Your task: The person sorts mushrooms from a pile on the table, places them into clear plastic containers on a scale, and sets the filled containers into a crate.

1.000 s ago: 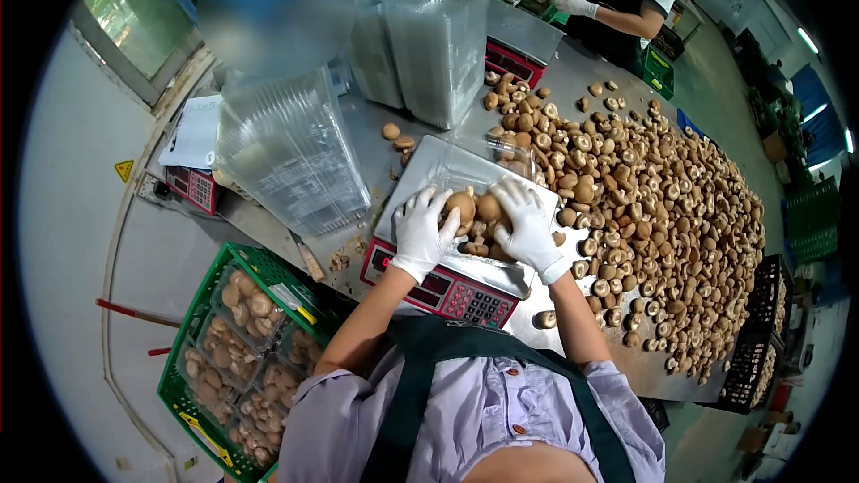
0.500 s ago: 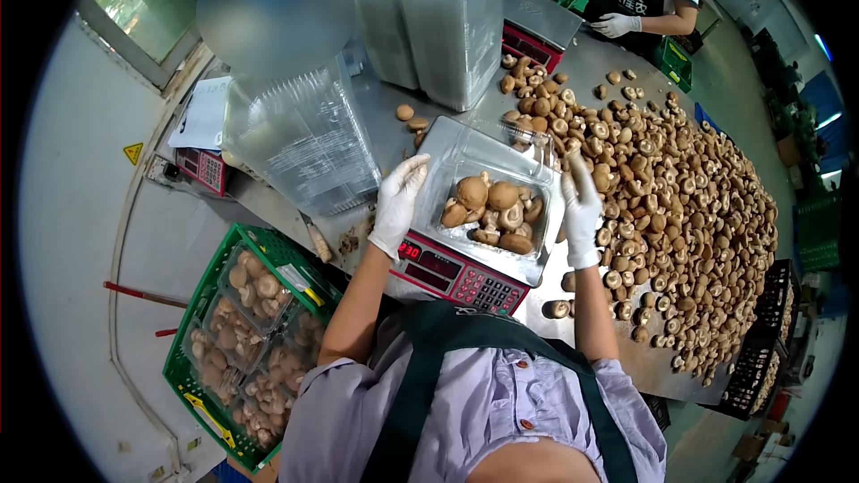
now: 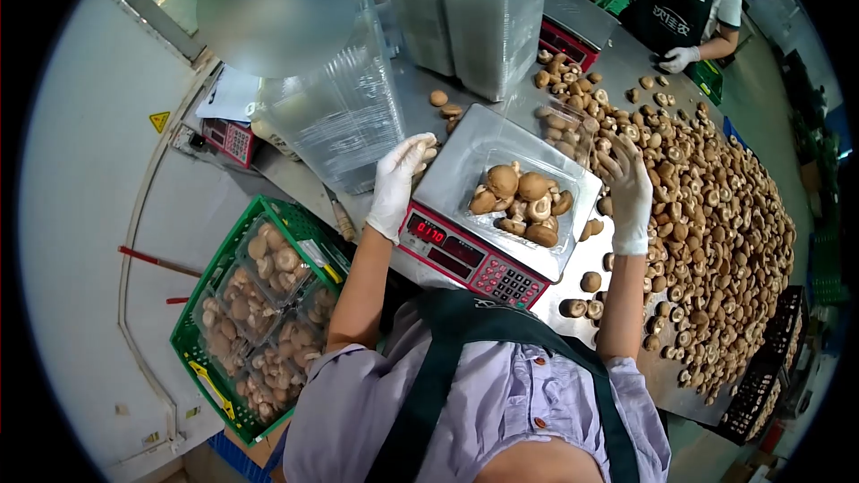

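A clear plastic box (image 3: 476, 213) of brown mushrooms (image 3: 533, 186) rests on the metal pan of a red digital scale (image 3: 474, 261), its display lit and reading about 0170. The box's transparent lid (image 3: 573, 121) seems folded back toward the mushroom heap. Beside the pan's left edge is my left hand (image 3: 396, 186), white-gloved, fingers stretched out and holding nothing. My right hand (image 3: 630, 195), also gloved, hovers at the right of the box with fingers spread. Whether its fingertips touch the lid I cannot tell.
A big heap of mushrooms (image 3: 707, 241) covers the table's right side. Tall stacks of clear boxes (image 3: 335, 116) stand at the back left. A green crate (image 3: 186, 340) of filled boxes sits lower left. Across the table works another person (image 3: 676, 13) near a second scale (image 3: 565, 43).
The view has shifted, so the scene sits farther right. My right hand's fingers have spread apart. Digits on the scale display have changed to about 0170.
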Available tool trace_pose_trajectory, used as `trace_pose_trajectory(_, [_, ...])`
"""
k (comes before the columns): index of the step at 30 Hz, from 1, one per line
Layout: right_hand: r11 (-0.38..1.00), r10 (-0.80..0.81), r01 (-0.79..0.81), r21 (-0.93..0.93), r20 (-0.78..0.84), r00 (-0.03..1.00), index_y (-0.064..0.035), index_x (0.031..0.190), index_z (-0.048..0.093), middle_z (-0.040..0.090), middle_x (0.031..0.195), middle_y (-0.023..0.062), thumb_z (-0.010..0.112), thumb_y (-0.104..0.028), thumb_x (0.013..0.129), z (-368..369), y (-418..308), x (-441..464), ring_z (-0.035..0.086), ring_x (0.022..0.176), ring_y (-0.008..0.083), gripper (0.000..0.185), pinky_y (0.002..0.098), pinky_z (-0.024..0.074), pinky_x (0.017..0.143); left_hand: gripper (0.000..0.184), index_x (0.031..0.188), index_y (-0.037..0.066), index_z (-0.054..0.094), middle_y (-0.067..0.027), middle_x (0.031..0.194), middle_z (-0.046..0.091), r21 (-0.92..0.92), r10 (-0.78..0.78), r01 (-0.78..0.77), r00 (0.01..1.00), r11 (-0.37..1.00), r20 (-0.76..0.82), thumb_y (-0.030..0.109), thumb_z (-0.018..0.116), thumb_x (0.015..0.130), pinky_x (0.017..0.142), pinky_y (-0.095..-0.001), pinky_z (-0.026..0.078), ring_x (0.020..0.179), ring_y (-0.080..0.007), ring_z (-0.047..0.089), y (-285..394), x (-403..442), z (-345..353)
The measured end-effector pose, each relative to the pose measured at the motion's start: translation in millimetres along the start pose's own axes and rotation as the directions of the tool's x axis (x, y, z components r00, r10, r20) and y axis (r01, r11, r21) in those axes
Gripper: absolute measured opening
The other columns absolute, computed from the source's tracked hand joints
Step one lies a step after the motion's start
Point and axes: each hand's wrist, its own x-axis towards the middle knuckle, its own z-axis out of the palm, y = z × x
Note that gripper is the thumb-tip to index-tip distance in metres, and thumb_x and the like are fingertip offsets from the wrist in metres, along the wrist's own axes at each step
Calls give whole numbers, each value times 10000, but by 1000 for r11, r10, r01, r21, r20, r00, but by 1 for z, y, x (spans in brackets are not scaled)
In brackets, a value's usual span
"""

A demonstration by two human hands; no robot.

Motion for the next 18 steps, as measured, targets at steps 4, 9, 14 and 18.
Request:
trace_pose_trajectory(4, [935,15,-60,-351,-129,992,-2,1363,374,411,1391,169,450,-313,964,-14,12,-16,474,1212,291,511,402,377,1021,357,1174,47,594,-43,1129,620,54,-38,35,998,998,51,312,516,948,862,-249,418,1011,-115,580,-11,1,2])
trace_pose_trajectory(9, [945,318,-306,117,-98,943,-11,1359,364,424,1373,190,464,-339,956,-39,48,7,495,1161,324,529,412,412,959,393,1219,68,567,-40,1159,602,44,-105,101,990,994,93,342,509,942,876,-259,410,1038,-115,565,-23,10,15])
trace_pose_trajectory(14, [992,88,-87,90,2,996,-24,1341,400,493,1317,174,445,-422,947,-7,27,-3,475,1192,285,562,419,347,1018,514,1301,51,485,-86,1262,535,3,-54,54,991,999,124,420,473,943,916,-291,399,1111,-167,534,-15,5,24])
trace_pose_trajectory(18, [810,-44,85,-581,84,996,-8,1162,594,666,1014,82,441,-346,971,2,4,-51,578,1013,155,417,310,413,927,609,1367,34,395,-132,1368,432,-41,-37,44,987,998,157,456,480,935,955,-317,388,1202,-213,462,-18,-9,21])
